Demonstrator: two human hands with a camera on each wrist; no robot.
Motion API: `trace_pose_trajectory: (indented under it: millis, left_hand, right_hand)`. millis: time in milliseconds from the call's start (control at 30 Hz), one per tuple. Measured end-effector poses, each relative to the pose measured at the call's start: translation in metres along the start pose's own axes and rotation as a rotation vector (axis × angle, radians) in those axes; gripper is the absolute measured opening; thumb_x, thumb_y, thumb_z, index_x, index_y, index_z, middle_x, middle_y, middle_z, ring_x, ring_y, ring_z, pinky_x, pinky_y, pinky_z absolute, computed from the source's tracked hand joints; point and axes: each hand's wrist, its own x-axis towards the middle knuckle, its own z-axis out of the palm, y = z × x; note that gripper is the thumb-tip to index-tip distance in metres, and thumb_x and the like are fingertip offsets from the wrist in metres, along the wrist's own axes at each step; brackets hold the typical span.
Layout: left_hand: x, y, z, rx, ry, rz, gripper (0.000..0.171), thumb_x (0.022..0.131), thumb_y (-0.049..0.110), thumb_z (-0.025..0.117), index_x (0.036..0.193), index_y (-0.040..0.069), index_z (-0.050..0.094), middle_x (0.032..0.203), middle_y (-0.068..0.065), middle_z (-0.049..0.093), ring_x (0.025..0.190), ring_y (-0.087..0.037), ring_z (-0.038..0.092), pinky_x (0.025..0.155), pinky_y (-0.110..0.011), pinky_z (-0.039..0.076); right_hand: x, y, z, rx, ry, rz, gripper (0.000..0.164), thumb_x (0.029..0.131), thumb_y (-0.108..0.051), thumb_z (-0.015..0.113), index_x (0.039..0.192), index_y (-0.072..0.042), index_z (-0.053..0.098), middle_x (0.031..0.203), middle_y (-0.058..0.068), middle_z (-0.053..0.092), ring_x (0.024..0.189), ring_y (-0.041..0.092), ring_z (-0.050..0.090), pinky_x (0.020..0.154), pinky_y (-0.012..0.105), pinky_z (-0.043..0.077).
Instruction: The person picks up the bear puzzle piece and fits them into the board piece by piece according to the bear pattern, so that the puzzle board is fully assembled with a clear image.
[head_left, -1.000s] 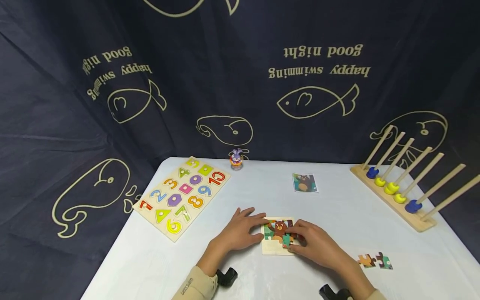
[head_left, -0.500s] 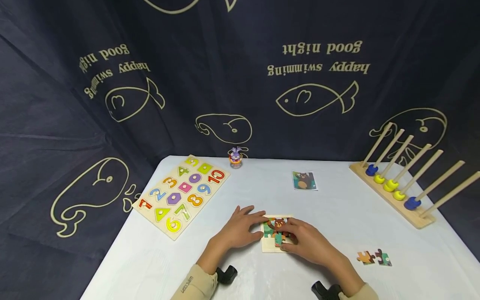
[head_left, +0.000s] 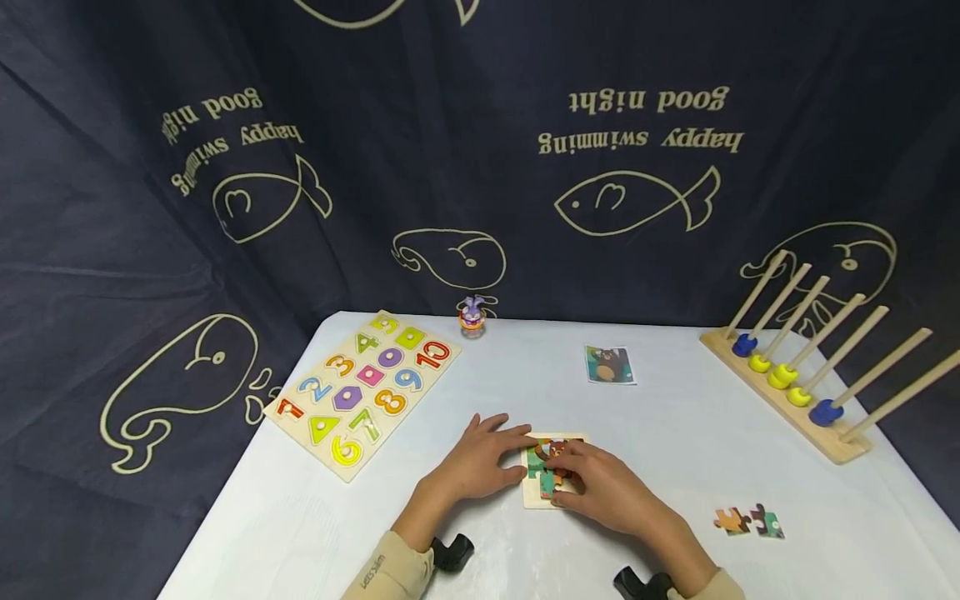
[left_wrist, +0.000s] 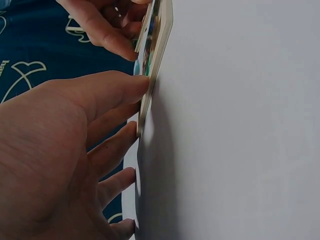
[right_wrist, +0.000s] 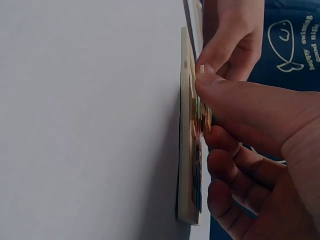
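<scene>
A wooden puzzle tray (head_left: 531, 502) lies before me, with a bear picture (head_left: 557, 448) partly assembled in it. My right hand (head_left: 611, 490) pinches a green puzzle piece (head_left: 547, 485) over the tray's lower left part; in the right wrist view the piece sits between thumb and fingers, just above the tray (right_wrist: 185, 150). My left hand (head_left: 480, 461) rests at the tray's left edge with its fingers spread. Its thumb and forefinger touch the tray rim (left_wrist: 145, 112) in the left wrist view. Part of the bear is hidden under my right hand.
Two loose puzzle pieces (head_left: 731, 521) lie to the right. A bear picture card (head_left: 610, 366) is farther back. A number board (head_left: 360, 392) stands left, a small purple rabbit figure (head_left: 472, 317) at the back edge, and a peg rack (head_left: 787, 400) with rings far right.
My right hand has moved left across the tray with the puzzle piece, from the lower middle to the lower left. The left hand has stayed in place.
</scene>
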Motion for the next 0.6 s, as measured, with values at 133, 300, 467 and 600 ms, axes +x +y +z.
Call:
trace_pose_trajectory:
  millis: [133,300,467,600]
  left_hand:
    - [-0.0009,0.0002,-0.0008,0.0,0.002,-0.002,0.043,0.09,0.038,0.064,0.132,0.032,0.06,0.142,0.011,0.048,0.137,-0.029,0.033,0.108,-0.063,0.015]
    - [-0.0008,0.0015,-0.0036,-0.003,-0.016,-0.007,0.044,0.091,0.039,0.063,0.133,0.031,0.059,0.143,0.01,0.046,0.138,-0.029,0.032,0.109,-0.062,0.014]
    - [0.0014,0.0013,-0.0031,0.01,-0.008,-0.011,0.043,0.091,0.039,0.063,0.133,0.032,0.059,0.143,0.012,0.046,0.138,-0.027,0.031,0.109,-0.061,0.014]
    - [0.0002,0.0005,-0.0018,0.013,-0.013,-0.01,0.044,0.09,0.039,0.064,0.133,0.033,0.059,0.143,0.012,0.046,0.138,-0.027,0.032,0.109,-0.061,0.015]
  right_hand:
    - [0.0014,-0.003,0.0015,0.002,0.005,0.0,0.041,0.081,-0.04,0.076,0.115,-0.017,0.071,0.104,-0.011,0.057,0.091,0.005,0.052,0.083,0.038,0.048]
    - [0.0034,-0.0063,0.0022,0.019,-0.017,0.001,0.04,0.082,-0.04,0.075,0.116,-0.019,0.07,0.113,-0.009,0.059,0.112,0.015,0.054,0.093,0.044,0.045]
    - [0.0068,-0.008,0.0009,0.001,-0.036,-0.016,0.04,0.083,-0.038,0.075,0.117,-0.018,0.069,0.118,-0.004,0.059,0.119,0.022,0.052,0.096,0.046,0.043]
    - [0.0071,-0.009,0.0022,0.001,-0.054,-0.017,0.04,0.083,-0.037,0.074,0.117,-0.017,0.07,0.117,-0.004,0.06,0.119,0.021,0.052,0.096,0.045,0.044]
